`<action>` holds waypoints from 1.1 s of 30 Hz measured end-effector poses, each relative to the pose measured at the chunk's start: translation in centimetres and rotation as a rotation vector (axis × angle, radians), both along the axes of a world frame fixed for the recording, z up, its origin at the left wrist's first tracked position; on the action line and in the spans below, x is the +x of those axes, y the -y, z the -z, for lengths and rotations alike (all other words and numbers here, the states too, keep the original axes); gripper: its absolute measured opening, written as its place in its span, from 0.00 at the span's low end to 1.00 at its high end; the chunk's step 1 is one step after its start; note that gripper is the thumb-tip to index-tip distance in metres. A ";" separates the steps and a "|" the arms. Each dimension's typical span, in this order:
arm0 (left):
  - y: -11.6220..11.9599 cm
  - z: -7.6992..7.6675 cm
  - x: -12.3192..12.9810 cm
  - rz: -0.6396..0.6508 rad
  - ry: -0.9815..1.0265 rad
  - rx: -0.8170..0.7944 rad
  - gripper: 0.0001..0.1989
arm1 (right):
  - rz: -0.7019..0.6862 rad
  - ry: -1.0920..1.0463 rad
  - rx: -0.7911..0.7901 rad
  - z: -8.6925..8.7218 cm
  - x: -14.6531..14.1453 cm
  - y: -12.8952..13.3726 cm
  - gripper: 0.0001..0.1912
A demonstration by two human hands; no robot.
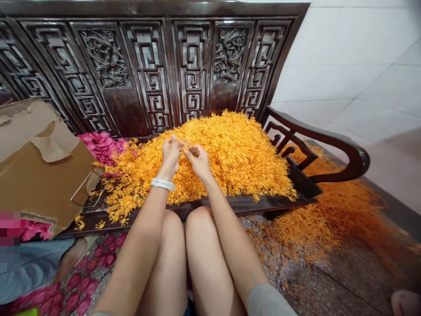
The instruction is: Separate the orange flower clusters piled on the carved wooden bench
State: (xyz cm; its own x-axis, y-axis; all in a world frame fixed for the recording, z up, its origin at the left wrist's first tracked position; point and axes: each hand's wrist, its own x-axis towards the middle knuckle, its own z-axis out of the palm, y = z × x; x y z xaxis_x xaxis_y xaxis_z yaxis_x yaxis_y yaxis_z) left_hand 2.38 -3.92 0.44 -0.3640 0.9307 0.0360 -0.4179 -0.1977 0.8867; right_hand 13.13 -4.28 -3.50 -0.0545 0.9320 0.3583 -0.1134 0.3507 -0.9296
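Observation:
A wide heap of yellow-orange plastic flower pieces point(243, 153) covers the seat of a dark carved wooden bench point(131, 109). Over the front left part of that heap, my left hand point(171, 153) and my right hand point(199, 161) come close together. Thin orange pieces point(184, 144) run between the fingertips of both hands, which are pinched on them. A pale watch band circles my left wrist. The exact shape of what I hold blends into the heap behind it.
Torn cardboard point(39, 175) lies on the bench at the left, beside pink flowers point(101, 147) and a bent metal wire point(87, 188). The curved armrest point(355, 162) rises at the right. Orange stems point(329, 215) and pink petals point(79, 289) lie on the floor. Another person's leg point(36, 267) shows lower left.

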 end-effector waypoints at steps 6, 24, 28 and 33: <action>0.8 -0.1 0.5 0.227 -0.111 0.107 0.13 | 0.094 0.066 0.082 0.1 1.8 -0.4 0.12; -0.2 0.0 -3.2 0.028 0.412 -0.121 0.18 | -0.392 0.584 0.244 -0.5 2.6 0.3 0.10; -1.0 0.5 -3.8 0.005 0.413 -0.138 0.21 | -0.626 0.581 0.215 -1.4 3.0 0.7 0.13; -1.4 1.4 -7.7 -0.205 0.283 -0.034 0.20 | -1.204 0.552 0.005 -2.5 4.0 2.4 0.11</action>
State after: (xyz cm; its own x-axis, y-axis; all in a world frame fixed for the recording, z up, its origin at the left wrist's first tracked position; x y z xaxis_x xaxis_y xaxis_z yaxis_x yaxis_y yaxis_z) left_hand -5.31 -2.54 -0.95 -0.5347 0.8360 -0.1233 -0.6027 -0.2751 0.7490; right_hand 17.14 -6.72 -0.97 -0.9800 0.1973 0.0256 0.0358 0.3013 -0.9529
